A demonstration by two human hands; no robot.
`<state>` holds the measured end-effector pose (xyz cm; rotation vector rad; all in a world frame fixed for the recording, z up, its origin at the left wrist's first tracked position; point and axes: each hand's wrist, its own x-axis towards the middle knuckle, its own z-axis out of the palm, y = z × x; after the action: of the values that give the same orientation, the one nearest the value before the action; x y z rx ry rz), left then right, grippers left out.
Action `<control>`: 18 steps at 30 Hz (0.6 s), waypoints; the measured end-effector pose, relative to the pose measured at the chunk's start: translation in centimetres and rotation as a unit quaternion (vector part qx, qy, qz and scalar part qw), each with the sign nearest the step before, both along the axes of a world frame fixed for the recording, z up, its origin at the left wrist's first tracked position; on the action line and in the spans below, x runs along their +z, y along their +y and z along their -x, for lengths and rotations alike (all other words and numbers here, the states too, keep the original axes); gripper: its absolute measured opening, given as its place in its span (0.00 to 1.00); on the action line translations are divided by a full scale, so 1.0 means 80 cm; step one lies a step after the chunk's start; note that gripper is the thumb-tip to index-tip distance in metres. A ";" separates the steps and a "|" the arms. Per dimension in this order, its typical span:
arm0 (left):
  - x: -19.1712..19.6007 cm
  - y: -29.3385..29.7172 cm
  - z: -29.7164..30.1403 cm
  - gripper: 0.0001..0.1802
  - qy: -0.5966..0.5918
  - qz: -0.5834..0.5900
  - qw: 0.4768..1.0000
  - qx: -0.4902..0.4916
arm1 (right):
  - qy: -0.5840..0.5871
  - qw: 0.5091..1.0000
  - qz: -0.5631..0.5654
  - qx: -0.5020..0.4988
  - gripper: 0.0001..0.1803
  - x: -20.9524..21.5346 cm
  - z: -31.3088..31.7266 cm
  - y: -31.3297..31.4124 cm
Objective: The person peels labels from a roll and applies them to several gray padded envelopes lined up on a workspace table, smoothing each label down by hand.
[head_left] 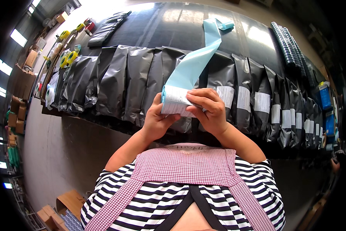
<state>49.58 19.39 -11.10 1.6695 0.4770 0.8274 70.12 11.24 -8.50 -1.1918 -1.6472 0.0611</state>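
Note:
A roll of white printed labels [174, 101] is between my two hands, just above the near edge of the table. My left hand [156, 120] is closed round the roll's left end, with the thumb along its underside. At the right end, the fingers and thumb of my right hand [211, 109] pinch a label's edge; whether it is lifted cannot be made out. From the roll a pale blue backing strip [194, 59] runs away over the bags and curls on the table. Dark grey plastic mailing bags [113, 82] stand in a row; those at right carry white labels [262, 102].
The black table [157, 27] spreads beyond the bags. Flat bags [108, 29] lie at its far left, near yellow tape rolls [68, 58]. A dark patterned bundle [288, 44] lies far right, with blue boxes [325, 96] at the edge. Cardboard boxes [51, 217] stand lower left.

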 end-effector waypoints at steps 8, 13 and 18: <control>0.001 0.006 0.007 0.17 0.102 -0.031 0.994 0.002 | 0.169 0.951 0.243 0.089 0.11 0.004 -0.018 0.012; -0.032 0.056 0.027 0.17 0.178 -0.040 0.983 -0.025 | 0.424 0.804 0.414 0.050 0.21 0.010 -0.114 0.091; -0.054 0.136 0.040 0.14 0.115 0.205 0.972 0.029 | 0.606 0.781 0.152 0.025 0.25 0.040 -0.187 0.102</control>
<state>46.34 30.26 -15.39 1.3748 0.8040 0.5313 85.04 19.41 -5.28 -0.9528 -0.4966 0.9597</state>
